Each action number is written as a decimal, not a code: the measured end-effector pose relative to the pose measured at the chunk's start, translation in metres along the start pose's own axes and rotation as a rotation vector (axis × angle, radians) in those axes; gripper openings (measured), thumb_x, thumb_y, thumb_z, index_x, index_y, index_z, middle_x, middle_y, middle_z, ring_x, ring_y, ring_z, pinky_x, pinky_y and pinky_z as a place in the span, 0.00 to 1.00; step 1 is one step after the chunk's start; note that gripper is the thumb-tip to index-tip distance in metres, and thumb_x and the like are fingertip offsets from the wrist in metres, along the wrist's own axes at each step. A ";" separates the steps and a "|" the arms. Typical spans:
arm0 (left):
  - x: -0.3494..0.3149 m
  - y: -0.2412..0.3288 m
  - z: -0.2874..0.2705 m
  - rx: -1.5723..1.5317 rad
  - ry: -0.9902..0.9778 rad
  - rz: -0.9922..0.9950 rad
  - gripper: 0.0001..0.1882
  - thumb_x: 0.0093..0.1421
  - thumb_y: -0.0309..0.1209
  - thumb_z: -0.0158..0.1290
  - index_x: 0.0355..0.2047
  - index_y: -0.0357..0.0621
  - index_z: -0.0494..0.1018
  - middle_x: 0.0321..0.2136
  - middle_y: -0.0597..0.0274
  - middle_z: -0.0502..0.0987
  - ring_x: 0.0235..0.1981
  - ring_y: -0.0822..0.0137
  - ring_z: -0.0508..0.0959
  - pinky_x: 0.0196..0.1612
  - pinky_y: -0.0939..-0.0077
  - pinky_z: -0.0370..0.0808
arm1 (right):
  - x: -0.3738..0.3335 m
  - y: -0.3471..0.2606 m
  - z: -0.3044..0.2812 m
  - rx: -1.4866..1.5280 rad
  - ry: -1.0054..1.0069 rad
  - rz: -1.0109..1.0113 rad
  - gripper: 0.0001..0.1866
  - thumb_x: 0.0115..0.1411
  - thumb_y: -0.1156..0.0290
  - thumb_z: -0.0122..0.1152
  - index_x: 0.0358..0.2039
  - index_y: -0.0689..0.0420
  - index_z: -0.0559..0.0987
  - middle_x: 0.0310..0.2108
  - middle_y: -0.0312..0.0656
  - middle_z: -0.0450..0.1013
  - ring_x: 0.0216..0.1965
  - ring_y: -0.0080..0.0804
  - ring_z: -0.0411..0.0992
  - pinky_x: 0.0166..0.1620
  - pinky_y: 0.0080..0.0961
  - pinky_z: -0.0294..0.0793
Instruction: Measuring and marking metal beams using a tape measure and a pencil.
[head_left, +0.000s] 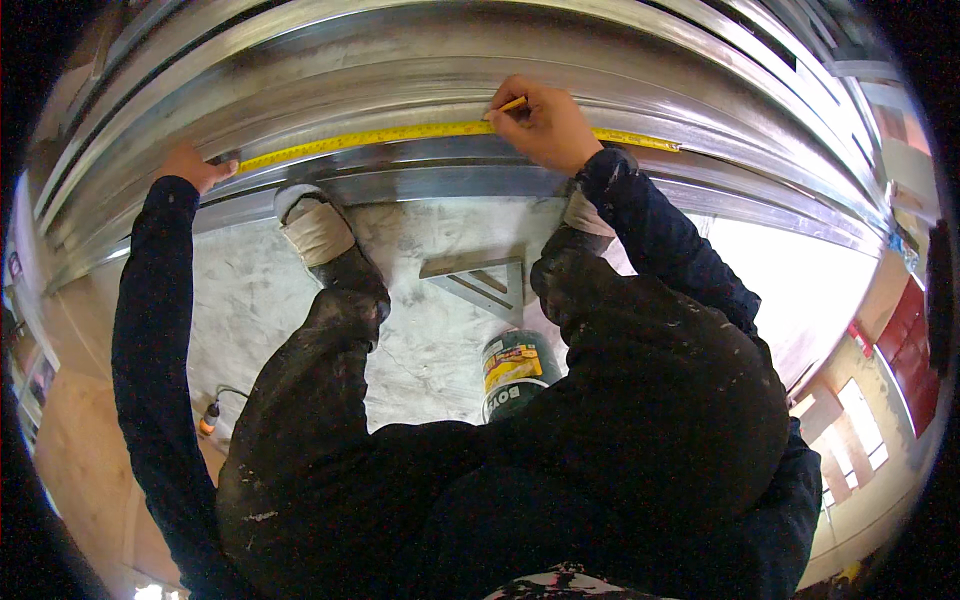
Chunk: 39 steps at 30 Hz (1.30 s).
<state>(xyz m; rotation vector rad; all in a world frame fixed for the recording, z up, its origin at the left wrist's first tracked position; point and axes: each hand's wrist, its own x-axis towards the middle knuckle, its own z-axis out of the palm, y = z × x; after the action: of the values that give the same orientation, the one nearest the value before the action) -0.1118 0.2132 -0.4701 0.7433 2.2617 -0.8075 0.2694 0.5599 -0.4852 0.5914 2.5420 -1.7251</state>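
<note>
A yellow tape measure blade is stretched lengthwise along a shiny metal profile. At its left end my left hand grips the blade, thumb on top; its other fingers are partly hidden. My right hand is closed on a short yellow pencil and rests over the blade, right of its middle. Past that hand, the blade runs on to a free end at the right, lying on the metal. The pencil's tip is hidden by the fingers.
More long metal profiles lie side by side beyond. Between my feet, on a smudged pale floor, lies a grey triangular square. A dark green bucket stands nearer me. An orange-and-black tool with a cord lies at left.
</note>
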 end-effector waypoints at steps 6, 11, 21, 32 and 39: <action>-0.006 0.000 -0.009 -0.016 -0.064 -0.036 0.51 0.43 0.70 0.59 0.44 0.26 0.75 0.45 0.36 0.77 0.47 0.45 0.78 0.50 0.59 0.75 | 0.002 -0.006 -0.001 0.011 -0.033 0.014 0.09 0.57 0.68 0.62 0.35 0.57 0.76 0.30 0.44 0.79 0.33 0.38 0.80 0.39 0.32 0.78; -0.016 0.012 -0.021 -0.018 -0.077 -0.083 0.49 0.43 0.70 0.59 0.40 0.27 0.77 0.41 0.38 0.79 0.44 0.45 0.80 0.47 0.58 0.76 | 0.000 -0.008 -0.001 0.011 -0.039 0.027 0.09 0.57 0.68 0.62 0.35 0.58 0.76 0.29 0.45 0.79 0.32 0.38 0.80 0.38 0.32 0.78; -0.018 0.016 -0.021 0.024 -0.030 -0.083 0.49 0.43 0.70 0.59 0.40 0.28 0.77 0.41 0.38 0.79 0.44 0.46 0.81 0.46 0.59 0.77 | 0.001 -0.012 -0.002 -0.016 -0.045 0.039 0.09 0.57 0.68 0.62 0.36 0.57 0.76 0.29 0.45 0.79 0.31 0.39 0.79 0.38 0.32 0.78; -0.006 0.002 -0.004 0.042 -0.052 -0.050 0.54 0.44 0.73 0.55 0.46 0.27 0.73 0.45 0.36 0.77 0.48 0.44 0.78 0.51 0.58 0.75 | 0.002 -0.026 -0.006 -0.051 0.168 -0.079 0.05 0.59 0.73 0.62 0.34 0.60 0.77 0.30 0.40 0.76 0.32 0.25 0.75 0.38 0.23 0.76; -0.003 0.002 -0.003 0.001 -0.009 -0.011 0.53 0.43 0.70 0.59 0.48 0.27 0.72 0.47 0.36 0.76 0.49 0.46 0.78 0.51 0.59 0.74 | -0.003 -0.008 -0.008 -0.019 -0.001 0.010 0.07 0.58 0.70 0.62 0.34 0.59 0.76 0.29 0.42 0.77 0.31 0.31 0.76 0.37 0.26 0.76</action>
<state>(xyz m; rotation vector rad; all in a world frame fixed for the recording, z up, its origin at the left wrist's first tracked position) -0.1099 0.2157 -0.4664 0.7268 2.2595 -0.8162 0.2713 0.5632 -0.4745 0.6008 2.5478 -1.6959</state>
